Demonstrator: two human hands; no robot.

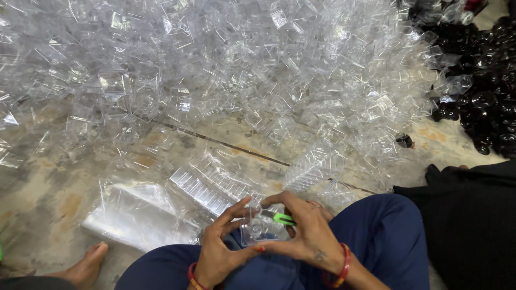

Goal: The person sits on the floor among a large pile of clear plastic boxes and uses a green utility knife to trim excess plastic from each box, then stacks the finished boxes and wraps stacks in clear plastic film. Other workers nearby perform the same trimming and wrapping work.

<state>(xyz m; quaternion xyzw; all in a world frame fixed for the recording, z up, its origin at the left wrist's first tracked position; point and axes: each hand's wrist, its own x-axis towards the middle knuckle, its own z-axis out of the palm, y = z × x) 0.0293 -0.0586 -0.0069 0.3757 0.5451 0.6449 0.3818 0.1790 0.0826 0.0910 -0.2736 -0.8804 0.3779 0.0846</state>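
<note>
Both hands meet over my lap around a small clear plastic box [259, 228]. My left hand [220, 247] grips its left side with thumb and fingers. My right hand [309, 231] holds the right side and also pinches a small bright green tool [283, 218] against the box. Stacks of nested clear plastic boxes [209, 185] lie on the floor just in front of my knees.
A huge heap of loose clear plastic boxes [226, 64] covers the stone floor ahead. A pile of black round pieces [492, 80] lies at the far right. A clear plastic bag [137, 215] rests at my left, near a bare foot [86, 266]. Another person's dark clothing [467, 225] is at right.
</note>
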